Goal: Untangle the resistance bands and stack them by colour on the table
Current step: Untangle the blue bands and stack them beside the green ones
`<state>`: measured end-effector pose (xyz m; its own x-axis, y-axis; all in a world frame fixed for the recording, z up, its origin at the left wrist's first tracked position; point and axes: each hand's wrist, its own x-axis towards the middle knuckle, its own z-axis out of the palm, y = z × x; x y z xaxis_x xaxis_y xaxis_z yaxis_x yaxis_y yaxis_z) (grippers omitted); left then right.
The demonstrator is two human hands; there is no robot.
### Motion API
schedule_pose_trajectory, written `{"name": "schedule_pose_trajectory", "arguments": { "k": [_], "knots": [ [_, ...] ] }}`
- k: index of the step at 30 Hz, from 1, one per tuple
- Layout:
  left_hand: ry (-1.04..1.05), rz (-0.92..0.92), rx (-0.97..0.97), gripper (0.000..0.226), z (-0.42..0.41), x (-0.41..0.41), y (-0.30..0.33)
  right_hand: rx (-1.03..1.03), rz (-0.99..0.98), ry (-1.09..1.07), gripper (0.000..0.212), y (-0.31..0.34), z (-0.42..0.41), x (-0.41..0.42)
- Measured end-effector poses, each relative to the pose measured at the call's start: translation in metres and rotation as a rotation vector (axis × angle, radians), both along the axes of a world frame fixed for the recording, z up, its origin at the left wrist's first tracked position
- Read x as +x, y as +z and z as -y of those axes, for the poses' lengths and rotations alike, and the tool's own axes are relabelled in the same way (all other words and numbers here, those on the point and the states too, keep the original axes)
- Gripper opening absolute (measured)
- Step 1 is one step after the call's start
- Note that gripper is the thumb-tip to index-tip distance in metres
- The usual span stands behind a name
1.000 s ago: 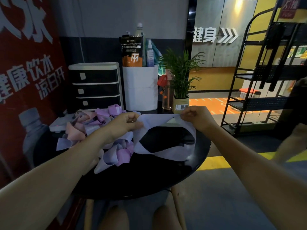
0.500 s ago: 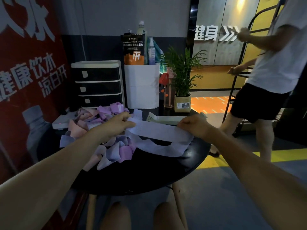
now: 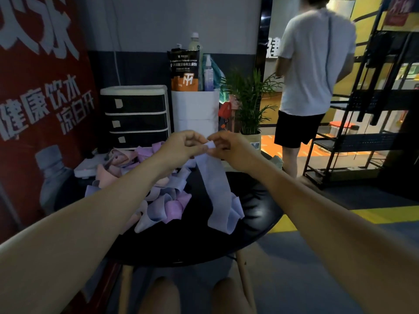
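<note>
A pale lilac band (image 3: 216, 189) is pinched at its top end between the fingers of the left hand (image 3: 184, 145) and the right hand (image 3: 229, 147), which are brought close together above the round black table (image 3: 254, 214). The band is hung down, its folded lower end resting on the tabletop. A tangled heap of pink and purple bands (image 3: 156, 196) is seen just beside it, under the left forearm.

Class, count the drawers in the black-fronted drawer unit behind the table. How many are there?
3. The drawer unit stacks them: top drawer, middle drawer, bottom drawer, its lower edge partly hidden by the band pile.
</note>
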<state>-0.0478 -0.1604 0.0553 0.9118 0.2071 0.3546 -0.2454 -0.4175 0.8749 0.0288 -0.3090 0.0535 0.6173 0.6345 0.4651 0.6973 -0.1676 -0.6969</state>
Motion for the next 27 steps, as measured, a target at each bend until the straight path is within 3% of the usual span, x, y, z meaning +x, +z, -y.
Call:
{"name": "schedule_pose_trajectory", "arguments": {
  "k": [5,8,12,15,18,22,27],
  "knots": [
    [0.047,0.107,-0.124,0.015,0.005,0.003,0.009,0.063,-0.019,-0.084,0.013,0.015,-0.002,0.003],
    [-0.024,0.032,-0.203,0.013,0.008,0.005,0.000,0.147,-0.007,-0.140,0.011,0.020,0.002,0.004],
    [-0.090,-0.067,-0.115,0.028,0.023,0.012,-0.018,0.294,-0.120,-0.189,0.016,0.029,0.007,0.006],
    [-0.082,-0.037,-0.067,0.026,0.031,0.018,-0.023,0.344,-0.170,-0.237,0.021,0.026,0.016,0.014],
    [-0.103,-0.053,-0.009,0.017,0.034,0.023,-0.017,0.344,-0.219,-0.212,0.011,0.024,0.025,0.015],
    [-0.150,-0.095,0.067,0.009,0.036,0.024,-0.013,0.365,-0.170,-0.226,0.015,0.025,0.034,0.017],
    [-0.231,-0.259,0.319,0.027,0.037,0.022,-0.030,0.423,-0.148,-0.451,0.010,0.025,0.050,0.038]
  ]
}}
